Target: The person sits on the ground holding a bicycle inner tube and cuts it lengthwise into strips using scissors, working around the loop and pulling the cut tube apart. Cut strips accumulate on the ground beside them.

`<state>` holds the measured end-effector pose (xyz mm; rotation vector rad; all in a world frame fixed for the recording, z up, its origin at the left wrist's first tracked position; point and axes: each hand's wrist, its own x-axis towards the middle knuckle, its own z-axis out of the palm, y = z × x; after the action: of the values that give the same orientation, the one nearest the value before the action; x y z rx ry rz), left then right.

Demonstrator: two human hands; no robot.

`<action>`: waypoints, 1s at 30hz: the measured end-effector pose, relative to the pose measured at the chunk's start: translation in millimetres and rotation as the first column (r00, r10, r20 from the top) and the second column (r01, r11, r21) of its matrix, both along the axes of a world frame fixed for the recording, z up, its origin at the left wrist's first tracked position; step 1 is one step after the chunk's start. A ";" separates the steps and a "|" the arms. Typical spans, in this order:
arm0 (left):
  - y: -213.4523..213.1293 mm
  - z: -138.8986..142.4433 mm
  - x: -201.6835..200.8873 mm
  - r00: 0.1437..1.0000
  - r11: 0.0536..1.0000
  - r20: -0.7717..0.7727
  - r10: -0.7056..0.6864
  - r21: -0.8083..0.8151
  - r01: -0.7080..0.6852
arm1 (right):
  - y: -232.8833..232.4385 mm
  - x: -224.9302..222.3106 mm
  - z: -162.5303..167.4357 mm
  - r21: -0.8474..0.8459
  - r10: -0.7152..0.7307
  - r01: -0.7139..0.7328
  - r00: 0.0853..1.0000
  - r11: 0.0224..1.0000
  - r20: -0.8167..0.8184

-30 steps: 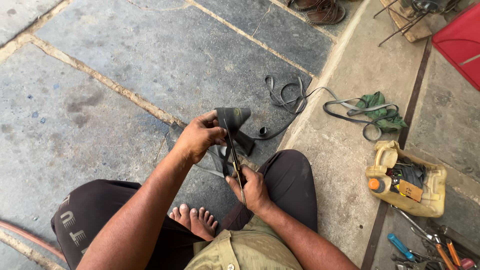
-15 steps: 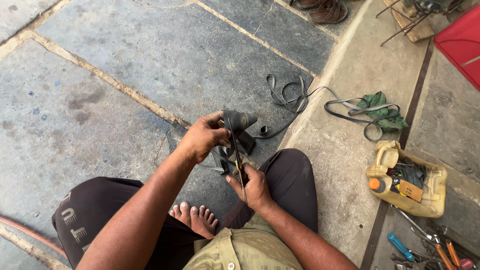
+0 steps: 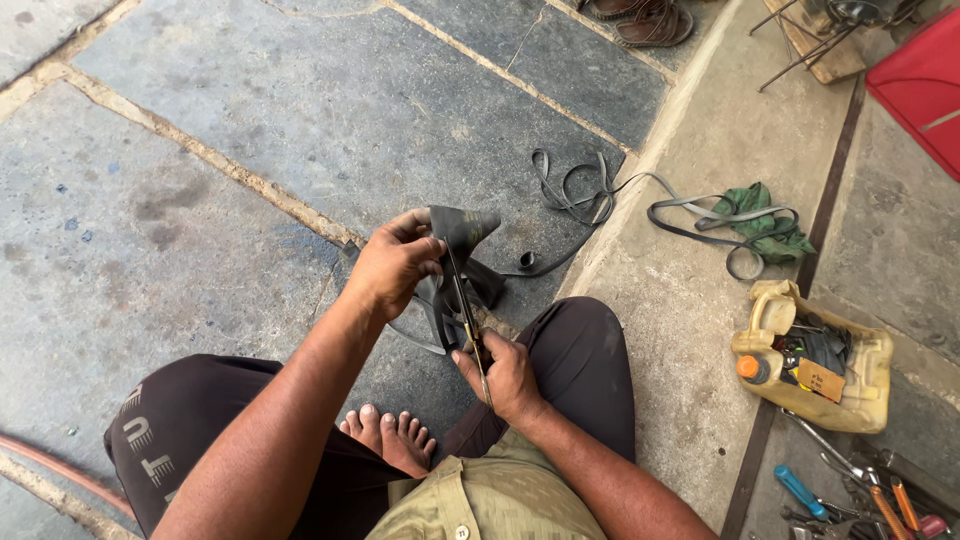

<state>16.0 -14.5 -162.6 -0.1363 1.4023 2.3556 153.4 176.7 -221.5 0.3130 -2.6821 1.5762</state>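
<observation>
Your left hand (image 3: pixel 392 262) is clamped on the top of the folded black rubber piece (image 3: pixel 462 262), holding it up over the stone floor (image 3: pixel 250 150) just ahead of your knees, while your right hand (image 3: pixel 505 368) sits lower and nearer your body, its grip closed on the thin scissors (image 3: pixel 468 325). The blades run upward and slightly left from that grip, along the rubber's long axis, so the rubber lies directly above and beyond your right hand and hard against your left.
</observation>
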 end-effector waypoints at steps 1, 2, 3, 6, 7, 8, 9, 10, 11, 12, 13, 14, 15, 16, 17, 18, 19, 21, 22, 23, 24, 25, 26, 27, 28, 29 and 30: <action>-1.8 1.5 -0.8 1.000 1.000 0.005 -0.018 0.023 0.018 | 0.1 0.6 0.7 -0.013 -0.004 0.004 1.000 1.000 0.011; -3.3 2.9 -0.6 0.996 0.995 0.022 -0.084 0.059 0.082 | 0.2 1.9 1.4 -0.025 -0.006 0.007 1.000 1.000 0.023; -4.1 4.7 -0.5 0.988 0.985 0.036 -0.149 0.096 0.145 | 0.5 2.0 2.1 -0.038 -0.007 0.009 0.999 0.999 0.034; 0.8 8.5 3.5 0.968 0.969 -0.020 -0.248 0.004 0.248 | 3.4 2.3 3.1 -0.045 0.004 -0.002 0.999 0.999 0.033; 2.4 9.9 4.9 0.962 0.962 -0.052 -0.270 -0.063 0.266 | 3.9 1.7 2.8 -0.039 0.002 0.000 0.998 0.999 0.057; 3.1 11.5 5.9 0.963 0.957 -0.068 -0.261 -0.149 0.249 | 4.2 0.3 2.3 -0.033 0.000 0.003 0.997 0.999 0.080; 3.5 12.9 6.9 0.964 0.945 -0.085 -0.254 -0.232 0.228 | 4.7 -0.3 1.7 -0.028 -0.002 0.005 0.995 1.000 0.103; 3.2 14.4 7.4 0.964 0.927 -0.104 -0.246 -0.314 0.203 | 4.9 -0.4 1.1 -0.033 0.006 -0.003 0.998 0.999 0.064; 2.9 16.0 7.7 0.960 0.929 -0.114 -0.254 -0.305 0.209 | 5.0 -1.1 0.6 -0.037 0.016 -0.015 1.000 0.999 0.023; 2.1 17.4 8.1 0.957 0.930 -0.125 -0.261 -0.297 0.215 | 4.8 -1.9 0.3 -0.042 0.026 -0.027 0.999 0.999 -0.019; 1.9 18.5 8.6 0.954 0.931 -0.135 -0.269 -0.288 0.223 | 4.5 -1.9 0.3 -0.035 0.021 -0.022 0.999 0.999 -0.036; 2.1 19.4 8.7 0.957 0.936 -0.129 -0.258 -0.279 0.215 | 4.2 -1.7 0.6 -0.029 0.016 -0.017 0.998 0.999 -0.053; 1.9 19.9 9.0 0.962 0.940 -0.121 -0.246 -0.271 0.206 | 3.5 -1.1 1.2 -0.023 0.012 -0.013 0.998 1.000 -0.068; 1.9 19.9 9.5 0.966 0.945 -0.112 -0.234 -0.262 0.198 | 2.9 -0.2 2.0 -0.020 0.008 -0.008 0.999 1.000 -0.045; 1.9 19.5 9.9 0.968 0.949 -0.105 -0.226 -0.246 0.195 | 2.5 0.3 2.9 -0.018 0.003 -0.003 1.000 1.000 -0.022; 1.6 19.1 9.7 0.970 0.954 -0.102 -0.219 -0.231 0.191 | 2.1 -0.2 3.9 -0.015 -0.003 0.002 1.000 1.000 -0.003; 1.5 18.2 9.1 0.972 0.958 -0.100 -0.213 -0.217 0.188 | 1.5 -0.5 4.9 -0.010 -0.009 0.010 1.000 1.000 0.008; 0.9 15.8 8.1 0.976 0.962 -0.086 -0.200 -0.206 0.179 | 0.5 0.1 6.4 0.001 -0.026 0.026 0.999 1.000 0.034; 0.0 14.5 7.5 0.978 0.964 -0.079 -0.192 -0.201 0.173 | 0.0 -0.1 6.8 0.000 -0.028 0.028 0.999 1.000 0.027; -0.3 13.0 6.7 0.980 0.968 -0.077 -0.181 -0.192 0.164 | -0.4 0.0 7.0 -0.001 -0.030 0.031 0.999 1.000 0.021; 0.0 11.6 5.4 0.983 0.971 -0.075 -0.170 -0.184 0.154 | -0.7 0.4 6.9 -0.002 -0.032 0.032 0.999 0.999 0.015; -0.3 10.5 3.9 0.985 0.974 -0.074 -0.157 -0.175 0.142 | -0.8 0.4 6.7 0.015 -0.032 0.031 0.999 0.999 0.027; -1.2 9.7 2.6 0.990 0.980 -0.075 -0.122 -0.164 0.109 | -0.9 0.4 6.5 0.031 -0.031 0.030 0.999 0.999 0.039; -1.9 8.8 1.4 0.993 0.985 -0.074 -0.088 -0.154 0.076 | -0.9 1.1 5.9 0.047 -0.032 0.029 0.998 0.998 0.052; -2.8 8.3 0.5 0.996 0.989 -0.073 -0.053 -0.144 0.042 | -1.2 1.8 5.4 0.037 -0.023 0.022 0.999 0.999 0.023; -4.1 8.2 -0.4 0.995 0.989 -0.075 -0.062 -0.141 0.051 | -1.4 2.1 5.1 0.027 -0.014 0.014 1.000 1.000 -0.007; -6.0 8.4 -1.2 0.994 0.989 -0.077 -0.071 -0.139 0.060 | -1.6 2.3 4.7 0.018 -0.005 0.006 0.999 1.000 -0.037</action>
<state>14.8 -20.5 -154.2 -0.0310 1.5824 2.2347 155.7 175.0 -216.9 0.3315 -2.6687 1.5298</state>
